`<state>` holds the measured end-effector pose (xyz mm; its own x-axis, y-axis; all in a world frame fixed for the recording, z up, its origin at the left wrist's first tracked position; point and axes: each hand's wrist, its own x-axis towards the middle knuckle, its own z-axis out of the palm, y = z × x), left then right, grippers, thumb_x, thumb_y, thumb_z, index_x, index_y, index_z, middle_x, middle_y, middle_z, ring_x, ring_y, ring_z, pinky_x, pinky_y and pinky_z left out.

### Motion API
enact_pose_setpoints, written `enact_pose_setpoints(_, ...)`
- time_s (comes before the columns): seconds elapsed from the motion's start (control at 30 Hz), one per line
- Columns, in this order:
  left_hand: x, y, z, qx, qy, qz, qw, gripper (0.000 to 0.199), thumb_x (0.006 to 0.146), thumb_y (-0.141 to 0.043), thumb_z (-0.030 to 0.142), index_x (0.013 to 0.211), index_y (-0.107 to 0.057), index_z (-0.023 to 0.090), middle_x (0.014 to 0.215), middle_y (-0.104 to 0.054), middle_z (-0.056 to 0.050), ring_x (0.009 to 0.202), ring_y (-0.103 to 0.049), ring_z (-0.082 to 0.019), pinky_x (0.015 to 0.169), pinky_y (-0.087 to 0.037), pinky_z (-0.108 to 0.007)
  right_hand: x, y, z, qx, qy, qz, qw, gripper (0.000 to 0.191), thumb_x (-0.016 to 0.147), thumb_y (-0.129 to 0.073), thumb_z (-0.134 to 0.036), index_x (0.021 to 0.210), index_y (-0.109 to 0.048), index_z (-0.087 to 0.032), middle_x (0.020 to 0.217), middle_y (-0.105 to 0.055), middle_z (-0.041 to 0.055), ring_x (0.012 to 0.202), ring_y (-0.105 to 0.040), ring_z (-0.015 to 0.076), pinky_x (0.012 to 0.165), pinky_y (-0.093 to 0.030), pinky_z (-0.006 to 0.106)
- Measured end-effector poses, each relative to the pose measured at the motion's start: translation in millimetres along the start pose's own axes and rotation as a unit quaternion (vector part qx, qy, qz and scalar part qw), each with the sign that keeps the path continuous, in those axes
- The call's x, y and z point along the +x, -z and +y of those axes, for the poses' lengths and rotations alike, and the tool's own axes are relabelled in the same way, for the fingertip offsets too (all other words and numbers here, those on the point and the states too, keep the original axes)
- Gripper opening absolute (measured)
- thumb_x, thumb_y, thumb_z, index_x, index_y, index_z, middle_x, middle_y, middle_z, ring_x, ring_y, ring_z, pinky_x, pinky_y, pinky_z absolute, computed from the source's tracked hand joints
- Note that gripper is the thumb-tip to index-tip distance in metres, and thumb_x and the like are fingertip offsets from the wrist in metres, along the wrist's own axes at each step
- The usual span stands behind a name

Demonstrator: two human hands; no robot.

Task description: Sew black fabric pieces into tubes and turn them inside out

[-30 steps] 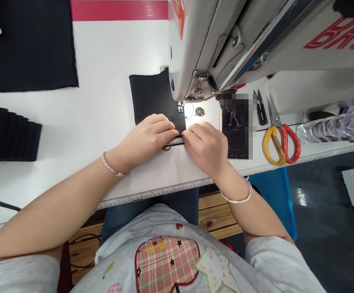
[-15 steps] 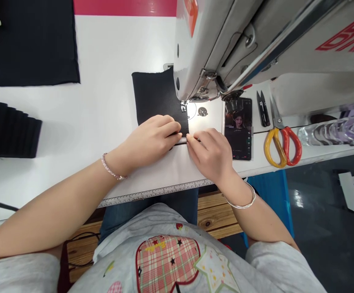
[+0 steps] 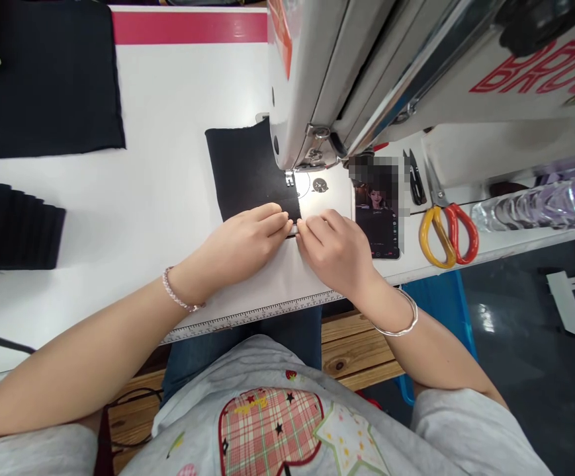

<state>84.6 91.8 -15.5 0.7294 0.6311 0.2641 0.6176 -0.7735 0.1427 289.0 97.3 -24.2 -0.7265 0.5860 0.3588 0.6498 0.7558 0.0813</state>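
Note:
A black knit fabric piece lies flat on the white sewing table, its far part under the machine's metal presser foot. My left hand presses and pinches the fabric's near edge from the left. My right hand meets it from the right, fingertips at the fabric's near corner. A narrow shiny strip shows between my fingertips, mostly hidden. A beaded bracelet circles my left wrist and a silver bangle my right.
The white sewing machine head overhangs the table at the right. Beyond it lie a phone, black thread snips, yellow-and-red scissors and a clear plastic bag. Black fabric pieces lie at the left. A ruler edges the table.
My fingertips have closed in around the fabric's near corner, and the shiny strip shows less. The fabric stays under the presser foot, and the view has shifted slightly.

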Motion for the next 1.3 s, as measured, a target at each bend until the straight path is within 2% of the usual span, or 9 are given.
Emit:
enact_pose_setpoints(0.2, 0.7, -0.1, 0.3, 0.006, 0.008, 0.0, 1.0, 0.033, 0.1, -0.03, 0.016, 0.101, -0.063, 0.015, 0.096, -0.064, -0.008, 0.104, -0.059, -0.022, 0.082, -0.054, -0.037, 5.3, 1.8, 2.4, 0.017, -0.011, -0.03, 0.999, 0.029, 0.094, -0.041, -0.008, 0.074, -0.061, -0.017, 0.07, -0.056, 0.0054, 0.073, -0.044, 0.0197, 0.058, -0.029, 0.034)
enact_pose_setpoints(0.4, 4.3, -0.2, -5.6, -0.02, 0.023, -0.017, 0.999, 0.032, 0.1, -0.036, 0.028, 0.105, -0.063, 0.012, 0.1, -0.065, -0.012, 0.106, -0.059, -0.025, 0.085, -0.053, -0.04, 12.4, -0.9, 9.4, 0.032, -0.016, -0.064, 0.997, 0.03, 0.094, -0.038, -0.008, 0.078, -0.062, -0.017, 0.077, -0.059, 0.0073, 0.08, -0.048, 0.0216, 0.062, -0.033, 0.035)
enact_pose_setpoints(0.77, 7.9, 2.1, -19.6, -0.052, 0.04, -0.026, 0.998, 0.041, 0.101, -0.033, 0.036, 0.109, -0.062, 0.01, 0.101, -0.065, -0.013, 0.111, -0.058, -0.027, 0.097, -0.05, -0.042, 29.8, -3.5, 19.3, 0.013, -0.023, -0.073, 0.997, 0.032, 0.095, -0.041, -0.015, 0.069, -0.059, -0.019, 0.073, -0.059, 0.0066, 0.075, -0.049, 0.0217, 0.06, -0.032, 0.034)
enact_pose_setpoints(1.07, 13.9, 7.2, -29.2, -0.051, 0.032, -0.042, 0.997, 0.042, 0.1, -0.028, 0.035, 0.099, -0.063, 0.012, 0.093, -0.063, -0.014, 0.096, -0.059, -0.029, 0.088, -0.05, -0.047, 38.5, -7.5, 23.4, 0.034, -0.05, -0.096, 0.994, 0.032, 0.092, -0.04, -0.011, 0.068, -0.06, -0.017, 0.075, -0.058, 0.0071, 0.07, -0.046, 0.0196, 0.058, -0.029, 0.034)
enact_pose_setpoints(1.3, 16.0, 5.6, -34.7, -0.024, 0.036, -0.052, 0.998, 0.045, 0.1, -0.025, 0.036, 0.095, -0.062, 0.012, 0.087, -0.058, -0.013, 0.086, -0.054, -0.028, 0.079, -0.048, -0.045, 41.5, -13.1, 25.4, 0.046, -0.069, -0.11, 0.99, 0.029, 0.09, -0.041, -0.011, 0.068, -0.06, -0.016, 0.076, -0.056, 0.0081, 0.077, -0.047, 0.0211, 0.059, -0.033, 0.033)
